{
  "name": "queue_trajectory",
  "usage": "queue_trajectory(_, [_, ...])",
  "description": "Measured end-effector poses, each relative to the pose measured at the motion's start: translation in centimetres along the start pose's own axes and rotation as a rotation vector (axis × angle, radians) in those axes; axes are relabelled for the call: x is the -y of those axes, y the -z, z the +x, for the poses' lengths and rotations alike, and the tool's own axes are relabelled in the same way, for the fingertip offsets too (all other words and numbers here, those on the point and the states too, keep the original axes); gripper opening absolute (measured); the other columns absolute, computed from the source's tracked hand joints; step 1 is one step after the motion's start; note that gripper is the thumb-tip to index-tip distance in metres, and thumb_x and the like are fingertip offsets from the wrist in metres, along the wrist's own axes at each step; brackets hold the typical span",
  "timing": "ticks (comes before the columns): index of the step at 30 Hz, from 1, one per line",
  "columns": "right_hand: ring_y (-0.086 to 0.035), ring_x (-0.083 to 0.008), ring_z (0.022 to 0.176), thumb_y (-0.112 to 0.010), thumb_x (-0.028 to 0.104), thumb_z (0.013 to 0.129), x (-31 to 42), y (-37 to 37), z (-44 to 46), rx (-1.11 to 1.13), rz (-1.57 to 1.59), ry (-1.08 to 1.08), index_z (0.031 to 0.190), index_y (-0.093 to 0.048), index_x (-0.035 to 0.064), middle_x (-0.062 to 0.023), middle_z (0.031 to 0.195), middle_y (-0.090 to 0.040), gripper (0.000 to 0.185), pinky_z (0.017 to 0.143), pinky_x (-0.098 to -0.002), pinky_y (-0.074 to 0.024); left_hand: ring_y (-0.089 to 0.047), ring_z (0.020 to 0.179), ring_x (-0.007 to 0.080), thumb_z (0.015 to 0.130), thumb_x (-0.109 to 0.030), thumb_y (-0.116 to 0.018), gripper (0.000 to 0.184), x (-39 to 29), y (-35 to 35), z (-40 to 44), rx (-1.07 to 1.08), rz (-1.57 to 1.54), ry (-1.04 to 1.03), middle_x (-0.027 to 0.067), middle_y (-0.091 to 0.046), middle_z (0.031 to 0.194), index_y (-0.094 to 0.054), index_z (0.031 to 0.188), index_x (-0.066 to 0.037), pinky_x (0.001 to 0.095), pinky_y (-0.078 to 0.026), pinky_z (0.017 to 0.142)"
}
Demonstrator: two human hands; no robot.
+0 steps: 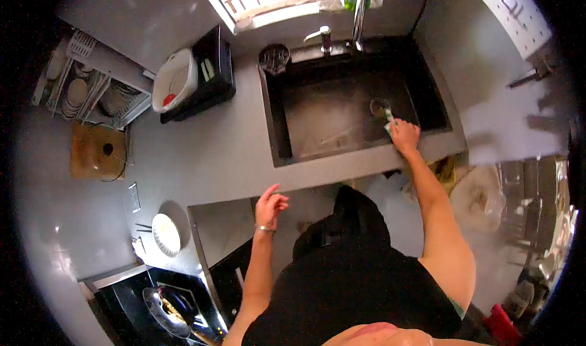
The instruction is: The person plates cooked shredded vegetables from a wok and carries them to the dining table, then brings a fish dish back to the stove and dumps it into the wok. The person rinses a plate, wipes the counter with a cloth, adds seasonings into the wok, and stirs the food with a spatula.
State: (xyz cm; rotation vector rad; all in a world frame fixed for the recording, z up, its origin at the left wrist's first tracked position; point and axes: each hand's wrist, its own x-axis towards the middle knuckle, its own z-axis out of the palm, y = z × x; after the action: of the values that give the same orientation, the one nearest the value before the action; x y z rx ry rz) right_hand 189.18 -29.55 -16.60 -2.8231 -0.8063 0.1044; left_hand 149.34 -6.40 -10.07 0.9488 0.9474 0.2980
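The right hand (405,136) is clenched on a small pale-and-green item (389,125), too small to identify, over the near right part of the dark sink (323,114). The drain (377,106) lies just beyond the grip, and the sink floor to the left of the grip carries a dull, pale film. The faucet (360,22) stands at the rear rim, beyond and slightly left of the grip; the dispenser (326,40) is mounted left of the faucet. A round black holder (274,58) occupies the far left corner, diagonally opposite the grip. The left hand (271,207) is released, fingers partly bent, left of the grip and in front of the counter edge. The grey countertop (201,150) frames the sink and extends left, supporting a white basket (176,80) beside a black container (217,71). Farther left of the grip and nearer the body are a white fluted dish (166,235) and a pan (157,314) on the black cooktop (125,297). A window (287,3) is set beyond the sink; a white perforated panel (510,16) is mounted to the right of the grip.
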Motion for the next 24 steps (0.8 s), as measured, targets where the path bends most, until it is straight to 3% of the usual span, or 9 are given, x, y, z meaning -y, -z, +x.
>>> queue_trajectory(3, [-0.057,-0.035,0.088,-0.038,0.04,0.091,-2.7,-3.7,7.2,-0.016,0.528,-0.212,0.1,-0.055,0.006,-0.0152,0.094,-0.062,0.039,0.081,-0.0468,-0.0408,-0.061,0.073,0.0136,0.088,-0.017,-0.052,0.038,-1.3,-8.4,6.1,0.277,0.101,0.0,0.0085,-0.063,0.088,-0.046,0.124,-0.004,0.0248,-0.05,0.065])
queue_trajectory(7, [-0.059,-0.0349,0.082,-0.045,0.033,0.091,5.8,1.4,8.0,0.176,0.906,0.206,0.103,-0.056,0.0059,-0.0167,0.09,-0.062,0.032,0.071,-0.0407,-0.0458,-0.06,0.082,0.019,0.088,-0.026,-0.055,0.04,-5.2,-20.9,12.3,0.312,-0.193,0.242,0.009,-0.061,0.095,-0.049,0.119,-0.004,0.0311,-0.051,0.069])
queue_trajectory(9, [-0.06,-0.0326,0.077,-0.051,0.028,0.087,8.1,0.6,8.4,0.048,0.741,0.718,0.104,-0.057,0.0073,-0.0151,0.087,-0.062,0.027,0.068,-0.0375,-0.047,-0.06,0.083,0.0194,0.087,-0.027,-0.057,0.038,-5.1,-23.5,17.3,0.34,-0.337,0.353,0.0083,-0.06,0.094,-0.052,0.115,-0.003,0.0322,-0.051,0.069])
queue_trajectory(12, [-0.058,-0.0278,0.092,-0.052,0.018,0.085,9.4,4.1,12.5,0.24,0.795,0.508,0.105,-0.058,0.0031,-0.0161,0.101,-0.059,0.026,0.078,-0.036,-0.0442,-0.059,0.08,0.017,0.085,-0.028,-0.058,0.033,-2.2,-25.0,24.3,0.128,-0.076,0.072,0.0077,-0.06,0.093,-0.057,0.107,-0.004,0.0323,-0.051,0.067])
queue_trajectory(15, [-0.05,-0.0311,0.104,-0.054,0.014,0.08,9.9,5.3,18.9,-0.155,0.695,0.37,0.109,-0.055,0.0045,-0.0159,0.11,-0.056,0.031,0.088,-0.0405,-0.0398,-0.057,0.073,0.0192,0.083,-0.023,-0.059,0.017,-3.7,-26.4,23.5,0.222,0.544,-0.308,0.0052,-0.061,0.09,-0.066,0.093,-0.012,0.0348,-0.048,0.065])
queue_trajectory(17, [-0.046,-0.0338,0.109,-0.053,0.014,0.08,10.5,2.8,22.7,-0.386,0.602,0.413,0.113,-0.052,0.0045,-0.0171,0.112,-0.055,0.034,0.093,-0.0425,-0.0368,-0.056,0.078,0.0258,0.079,-0.02,-0.06,0.015,-2.0,-26.0,26.5,0.08,1.058,-0.843,0.0079,-0.06,0.086,-0.067,0.09,-0.012,0.0385,-0.046,0.069])
queue_trajectory(18, [-0.041,-0.0359,0.114,-0.054,0.016,0.078,10.2,2.0,25.0,-0.239,0.535,0.459,0.118,-0.049,0.0058,-0.0191,0.115,-0.052,0.041,0.098,-0.0427,-0.0326,-0.054,0.082,0.0308,0.076,-0.017,-0.061,0.017,-3.8,-27.0,24.5,-0.041,1.048,-0.869,0.0119,-0.058,0.085,-0.066,0.09,-0.009,0.04,-0.044,0.074])
queue_trajectory(21, [-0.052,-0.0373,0.089,-0.057,0.021,0.076,10.6,1.5,26.4,-0.217,0.534,0.452,0.087,-0.06,0.0027,-0.0179,0.084,-0.058,0.021,0.088,-0.0455,-0.0356,-0.055,0.083,0.0289,0.076,-0.017,-0.061,0.016,-5.8,-27.4,27.0,0.221,0.874,-0.751,0.0121,-0.058,0.086,-0.066,0.089,-0.008,0.0374,-0.045,0.076])
queue_trajectory(24, [-0.056,-0.0372,0.079,-0.057,0.022,0.077,10.1,3.1,24.9,-0.227,0.462,0.496,0.08,-0.06,0.0006,-0.018,0.077,-0.058,0.022,0.079,-0.0419,-0.0418,-0.059,0.075,0.0165,0.079,-0.018,-0.062,0.02,-7.1,-29.3,27.4,0.304,0.586,-0.577,0.0072,-0.062,0.082,-0.062,0.091,-0.002,0.0307,-0.047,0.068])
